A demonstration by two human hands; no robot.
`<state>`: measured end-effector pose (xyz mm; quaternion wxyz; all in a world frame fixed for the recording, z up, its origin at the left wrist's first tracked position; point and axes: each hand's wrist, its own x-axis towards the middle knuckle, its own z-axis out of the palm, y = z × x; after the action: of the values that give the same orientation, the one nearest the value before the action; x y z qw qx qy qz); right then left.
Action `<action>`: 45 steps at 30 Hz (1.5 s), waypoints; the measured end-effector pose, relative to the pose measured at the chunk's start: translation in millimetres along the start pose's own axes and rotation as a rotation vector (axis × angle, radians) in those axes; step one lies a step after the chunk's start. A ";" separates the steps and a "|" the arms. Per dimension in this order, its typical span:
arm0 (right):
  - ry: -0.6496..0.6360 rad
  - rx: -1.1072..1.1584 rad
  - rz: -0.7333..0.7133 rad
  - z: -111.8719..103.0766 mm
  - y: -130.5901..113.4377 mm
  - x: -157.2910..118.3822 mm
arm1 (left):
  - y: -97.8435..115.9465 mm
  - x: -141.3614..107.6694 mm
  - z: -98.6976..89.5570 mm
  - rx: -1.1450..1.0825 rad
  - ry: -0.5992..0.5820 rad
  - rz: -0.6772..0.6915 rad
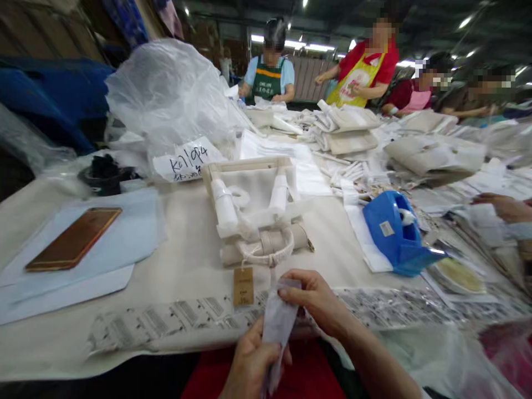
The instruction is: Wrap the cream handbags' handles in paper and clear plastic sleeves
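Currently, 2 bare hands meet at the near edge of the table (183, 244), both on 1 narrow, pale, thin strip (279, 324). The left hand (251, 357) has its fingers closed round the lower part, thumb on top. The right hand (313, 296) pinches the upper end between thumb and fingers (its wrist comes in from the right).

Just beyond them lies a brown rectangular cardboard tag (243, 286), attached to a cream bag with a curved, wrapped handle (266, 246). The bag's upright part has 2 white-wrapped straps and clear film about it.

On the left, a gold-brown smartphone (75, 238) rests on pale blue sheets (141, 221), near a small black bowl (106, 177) with dark stuff in it. Behind the bag stands a big translucent plastic bag (166, 88), a handwritten white label (187, 160) before it. A blue plastic tape dispenser (388, 230) sits to the right, partly on white paper. Across the table, 4 people are at work among piled cream pieces (349, 130); another person's hand (501, 208) shows at the right edge.
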<state>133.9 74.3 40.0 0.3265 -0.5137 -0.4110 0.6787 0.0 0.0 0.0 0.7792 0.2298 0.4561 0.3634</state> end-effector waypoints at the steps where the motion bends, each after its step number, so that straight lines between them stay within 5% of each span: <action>1: -0.012 -0.014 0.009 0.8 -1.0 -0.2 | -0.3 0.0 0.9 0.010 0.015 0.024; 10: -0.027 0.147 -0.118 -24.1 12.9 -1.2 | 2.2 -1.1 -0.1 -0.016 -0.036 -0.010; 18: -0.442 -0.202 -0.387 -46.5 -5.4 6.1 | 4.5 -0.4 -2.9 -0.029 -0.127 -0.047; 23: -0.614 -0.410 -0.224 -42.1 -25.4 20.5 | 5.5 -1.7 -4.5 -0.022 -0.122 -0.058; 27: -0.610 -0.364 -0.061 -40.1 -22.4 28.1 | 8.8 -4.7 -3.7 0.003 -0.075 -0.039; 39: -0.287 -0.477 -0.072 -16.7 -3.2 20.1 | 2.1 3.6 -0.8 0.077 0.053 -0.026; 45: -0.223 -0.201 -0.367 -35.7 8.9 1.9 | 2.9 2.3 -1.1 -0.060 -0.062 -0.063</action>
<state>167.7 79.9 26.5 0.3442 -0.3821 -0.5964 0.6163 -1.2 3.6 0.2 0.8105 0.2029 0.4278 0.3448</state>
